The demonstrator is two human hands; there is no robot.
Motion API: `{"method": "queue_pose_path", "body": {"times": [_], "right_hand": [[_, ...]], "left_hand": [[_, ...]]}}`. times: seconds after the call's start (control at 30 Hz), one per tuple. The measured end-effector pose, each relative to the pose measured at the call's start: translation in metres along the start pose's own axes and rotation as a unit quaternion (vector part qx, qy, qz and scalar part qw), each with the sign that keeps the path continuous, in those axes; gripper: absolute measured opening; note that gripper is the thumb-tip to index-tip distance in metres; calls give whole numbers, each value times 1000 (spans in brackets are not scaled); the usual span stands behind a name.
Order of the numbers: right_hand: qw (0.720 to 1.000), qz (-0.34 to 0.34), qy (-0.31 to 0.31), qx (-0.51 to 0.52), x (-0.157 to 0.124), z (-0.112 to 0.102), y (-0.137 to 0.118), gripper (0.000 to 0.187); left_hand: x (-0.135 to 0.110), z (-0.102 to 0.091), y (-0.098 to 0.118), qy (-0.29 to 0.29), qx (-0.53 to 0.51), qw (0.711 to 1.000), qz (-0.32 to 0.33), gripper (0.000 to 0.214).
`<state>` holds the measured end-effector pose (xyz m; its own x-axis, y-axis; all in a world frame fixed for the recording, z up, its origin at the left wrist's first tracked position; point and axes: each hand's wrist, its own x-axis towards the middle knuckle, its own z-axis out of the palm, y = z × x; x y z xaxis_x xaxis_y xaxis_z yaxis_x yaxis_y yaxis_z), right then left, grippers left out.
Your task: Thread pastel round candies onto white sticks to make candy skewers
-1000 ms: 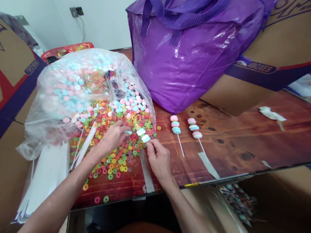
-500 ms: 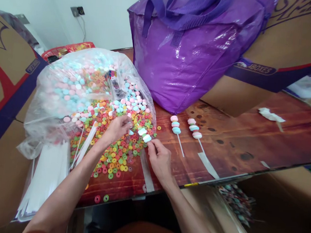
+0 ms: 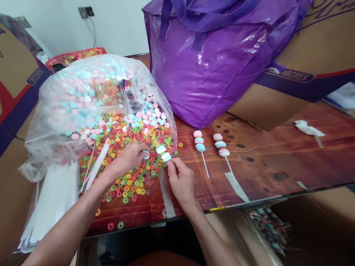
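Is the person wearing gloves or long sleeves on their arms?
No. The left hand and right hand are both bare: no gloves, rings or bracelets show. The left forearm and right forearm are bare too, with no sleeves, watch or markings down to the picture's bottom edge.

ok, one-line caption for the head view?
Left hand pinches a blue candy ring; right hand holds a part-filled candy stick beside the clear bag.

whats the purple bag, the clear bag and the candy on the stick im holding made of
Purple bag: glossy coated plastic weave, judging by the glare and creases.
Clear bag: thin, see-through plastic film, wrinkled.
Candy on the stick: matte pastel discs, chalky-looking, perhaps pressed sugar or marshmallow; the look leaves it open.
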<state>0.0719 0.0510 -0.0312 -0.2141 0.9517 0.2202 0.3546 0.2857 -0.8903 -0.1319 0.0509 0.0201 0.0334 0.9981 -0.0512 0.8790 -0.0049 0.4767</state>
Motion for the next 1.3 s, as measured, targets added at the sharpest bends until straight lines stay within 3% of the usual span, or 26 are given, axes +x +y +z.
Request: {"method": "queue_pose_path", "body": {"times": [0.1,0.23,0.4,0.5,0.63,0.73,0.83,1.0,1.3], "right_hand": [[1000,-2,-5,-1,0,0,1,27],[1000,-8,-9,-7,0,1,2,27],[1000,-12,-9,-9,-1,1,2,27],[1000,-16,-15,-1,-1,1,3,27],[999,-22,-41,21,-3,3,3,27],[995,-39,-77,46,-4,3,2,27],[990,-68,-107,63,-4,3,-2,28],[990,-75,-108,55,-4,4,-3,27],[991,-60,-114,42,-5,7,1,28]], "left_hand": [[-10,5,1,0,11,1000,-2,30],[-21,13,7,43,20,999,-6,31],[-30,16,9,111,-121,985,-53,20],[-35,16,5,136,-266,949,-102,21],[-41,17,0,204,-428,874,-107,34],[-43,18,-1,232,-504,822,-132,44],[-43,21,0,253,-544,786,-150,39],[-41,26,-2,304,-571,749,-147,32],[-40,29,-7,270,-626,714,-160,40]]}}
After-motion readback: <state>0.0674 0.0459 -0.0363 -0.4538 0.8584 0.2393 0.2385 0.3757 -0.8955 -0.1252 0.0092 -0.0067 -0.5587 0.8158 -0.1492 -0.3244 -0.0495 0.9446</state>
